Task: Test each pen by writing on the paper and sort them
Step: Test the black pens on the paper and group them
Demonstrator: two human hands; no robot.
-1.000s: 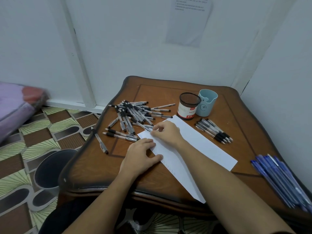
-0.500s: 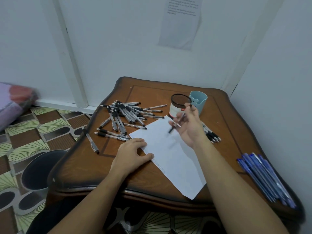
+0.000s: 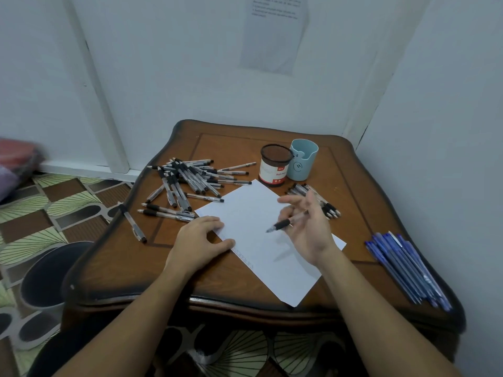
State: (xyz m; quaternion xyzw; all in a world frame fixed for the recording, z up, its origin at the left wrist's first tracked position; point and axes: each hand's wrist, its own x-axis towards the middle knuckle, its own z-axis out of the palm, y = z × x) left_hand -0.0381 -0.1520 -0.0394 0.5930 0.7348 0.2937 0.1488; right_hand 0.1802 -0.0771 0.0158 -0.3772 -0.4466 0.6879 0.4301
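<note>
I'm looking into a corner of a lived-in room, a home by the look of it: a carved wooden table (image 3: 234,148) sits tight against plain white walls (image 3: 168,63), on brown-and-green patterned flooring (image 3: 54,202). Far left I've got something soft and blurred, maybe bedding (image 3: 13,164). There's a dark bin (image 3: 46,278) on the floor and a printed sheet (image 3: 275,36) stuck to the wall.
</note>
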